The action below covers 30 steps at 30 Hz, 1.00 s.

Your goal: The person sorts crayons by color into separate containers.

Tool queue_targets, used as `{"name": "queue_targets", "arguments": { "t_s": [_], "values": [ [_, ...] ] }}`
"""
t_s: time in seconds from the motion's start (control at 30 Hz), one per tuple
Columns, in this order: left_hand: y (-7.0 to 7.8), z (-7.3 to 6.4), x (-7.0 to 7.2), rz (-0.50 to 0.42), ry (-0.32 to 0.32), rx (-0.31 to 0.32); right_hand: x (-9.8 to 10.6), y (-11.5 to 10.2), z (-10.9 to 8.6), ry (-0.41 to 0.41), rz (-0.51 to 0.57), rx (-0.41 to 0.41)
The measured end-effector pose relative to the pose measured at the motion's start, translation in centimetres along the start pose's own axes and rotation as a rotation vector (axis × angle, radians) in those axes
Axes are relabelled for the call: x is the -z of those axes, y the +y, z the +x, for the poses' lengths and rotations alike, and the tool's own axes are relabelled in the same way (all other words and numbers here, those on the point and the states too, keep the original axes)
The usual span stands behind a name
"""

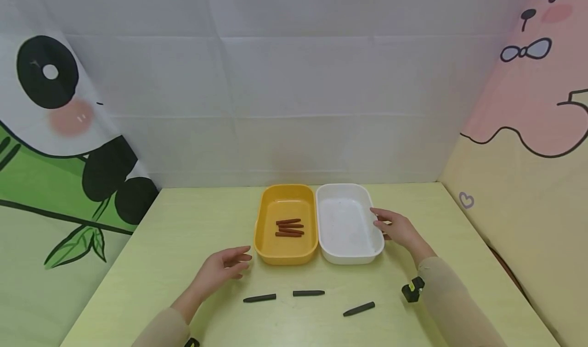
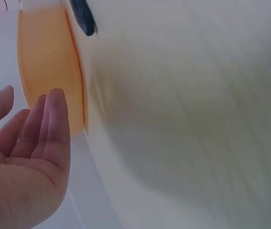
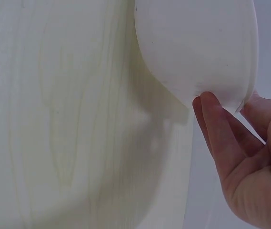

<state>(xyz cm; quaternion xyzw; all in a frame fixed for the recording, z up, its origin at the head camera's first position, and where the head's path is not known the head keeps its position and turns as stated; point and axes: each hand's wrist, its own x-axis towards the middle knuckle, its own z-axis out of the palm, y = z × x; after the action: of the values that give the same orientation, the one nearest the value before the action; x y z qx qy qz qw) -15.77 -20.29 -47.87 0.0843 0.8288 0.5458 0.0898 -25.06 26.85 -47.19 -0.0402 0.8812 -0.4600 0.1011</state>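
Observation:
My right hand [image 1: 398,228] is at the right side of a white plastic tray [image 1: 349,252]. In the right wrist view its fingers [image 3: 216,114] lie against the tray's outer wall, with the thumb at the rim. A yellow tray [image 1: 286,259] stands directly left of the white one and holds several reddish-brown crayon-like sticks [image 1: 289,225]. My left hand [image 1: 222,270] hovers at the yellow tray's near left corner, fingers loosely bent and holding nothing. Three black crayons lie in front of the trays: a left one [image 1: 260,298], a middle one [image 1: 309,293] and a right one [image 1: 359,309].
A light wood-grain table [image 1: 202,224] carries everything. A pale cloth backdrop [image 1: 294,107] hangs behind its far edge, with printed cartoon panels at left and right. A small black device [image 1: 413,289] is strapped at the right wrist.

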Motion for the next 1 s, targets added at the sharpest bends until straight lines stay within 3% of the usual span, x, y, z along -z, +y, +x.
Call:
{"name": "queue_targets", "arguments": {
  "t_s": [0.2,0.43,0.8,1.0],
  "values": [
    [-0.2,-1.0,-0.8,0.135,0.021,-0.085,0.0,0.0,0.1,0.002,-0.006,-0.001],
    [-0.5,-1.5,-1.8,0.182,-0.028,-0.141,0.0,0.1,0.2,0.002,-0.014,0.002],
    [-1.4,-1.7,-2.5,0.412,-0.086,-0.287,0.1,0.0,0.3,0.0,-0.021,0.0],
    [-1.6,-1.7,-2.7,0.524,-0.155,-0.291,0.0,-0.1,0.3,0.0,-0.017,-0.01]
  ]
}}
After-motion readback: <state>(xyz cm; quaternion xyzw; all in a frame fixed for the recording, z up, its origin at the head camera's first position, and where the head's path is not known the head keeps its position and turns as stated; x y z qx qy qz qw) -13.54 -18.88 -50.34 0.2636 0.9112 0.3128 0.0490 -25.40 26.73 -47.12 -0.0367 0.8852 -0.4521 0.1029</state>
